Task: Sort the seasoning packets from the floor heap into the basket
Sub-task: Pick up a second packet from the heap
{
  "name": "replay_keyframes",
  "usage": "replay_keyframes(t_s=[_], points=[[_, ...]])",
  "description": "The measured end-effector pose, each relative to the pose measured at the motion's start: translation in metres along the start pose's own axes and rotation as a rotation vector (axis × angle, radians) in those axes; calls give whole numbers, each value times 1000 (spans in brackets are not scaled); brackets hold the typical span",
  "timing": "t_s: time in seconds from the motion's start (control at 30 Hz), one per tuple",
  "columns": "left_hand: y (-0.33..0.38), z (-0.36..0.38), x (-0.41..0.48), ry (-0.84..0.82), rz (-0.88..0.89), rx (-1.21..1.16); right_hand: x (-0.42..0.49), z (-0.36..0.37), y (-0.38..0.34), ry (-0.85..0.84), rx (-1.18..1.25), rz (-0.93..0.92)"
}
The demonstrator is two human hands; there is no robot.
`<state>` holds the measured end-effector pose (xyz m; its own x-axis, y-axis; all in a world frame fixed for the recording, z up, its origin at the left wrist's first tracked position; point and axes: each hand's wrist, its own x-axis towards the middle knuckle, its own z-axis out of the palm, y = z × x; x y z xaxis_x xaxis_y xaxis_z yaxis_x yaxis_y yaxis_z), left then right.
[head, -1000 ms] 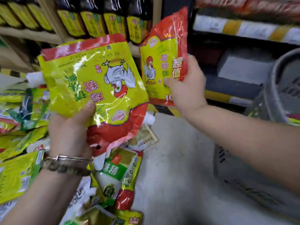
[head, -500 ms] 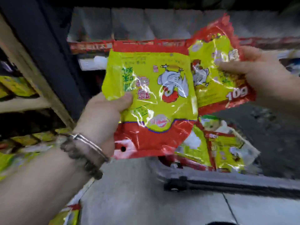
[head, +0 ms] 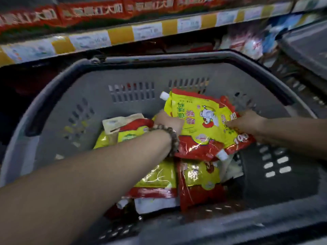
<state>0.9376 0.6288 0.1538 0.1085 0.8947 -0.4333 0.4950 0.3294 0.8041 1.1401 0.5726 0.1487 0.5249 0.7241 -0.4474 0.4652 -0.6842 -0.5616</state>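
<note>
A grey plastic basket (head: 88, 89) with slotted walls and a dark rim fills most of the view, seen from above. Behind it runs a shelf edge (head: 120, 35) lined with white and yellow price labels, with red boxes (head: 92, 11) standing on top. A second grey container (head: 304, 45) shows blurred at the upper right. Inside the basket lie several yellow-and-red seasoning packets: two side by side near the front (head: 157, 175) (head: 198, 175), and others at the left (head: 131, 129), partly under the left forearm. On top of this pile, toward the far right of the basket, is the large chicken packet (head: 196, 121), yellow with a white chicken drawing and a red band along its near edge, lying tilted with a white spout cap (head: 163, 95) at its far left corner. Just under its right side a smaller packet (head: 242, 138) of the same colours pokes out. The left hand (head: 168, 121) grips the left edge of the large chicken packet, its fingers tucked beneath and hidden. The right hand (head: 246, 121) has its fingers curled on the right edge, pinching the smaller packet against the pile. A beaded bracelet (head: 172, 137) circles the left wrist.
</note>
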Motion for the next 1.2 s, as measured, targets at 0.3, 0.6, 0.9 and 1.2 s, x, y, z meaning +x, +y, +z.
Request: replay_keyframes(t_s=[0.3, 0.6, 0.9, 1.2], points=[[-7, -34, 13, 55, -8, 338, -9, 3, -10, 128, -581, -383], [-30, -103, -24, 191, 196, 715, -52, 60, -45, -338, -811, -647], [-51, -68, -25, -83, 379, 1131, -55, 88, -63, -294, -624, -560], [-62, -78, -16, -202, 201, 1142, -35, 70, -38, -322, -904, -524]])
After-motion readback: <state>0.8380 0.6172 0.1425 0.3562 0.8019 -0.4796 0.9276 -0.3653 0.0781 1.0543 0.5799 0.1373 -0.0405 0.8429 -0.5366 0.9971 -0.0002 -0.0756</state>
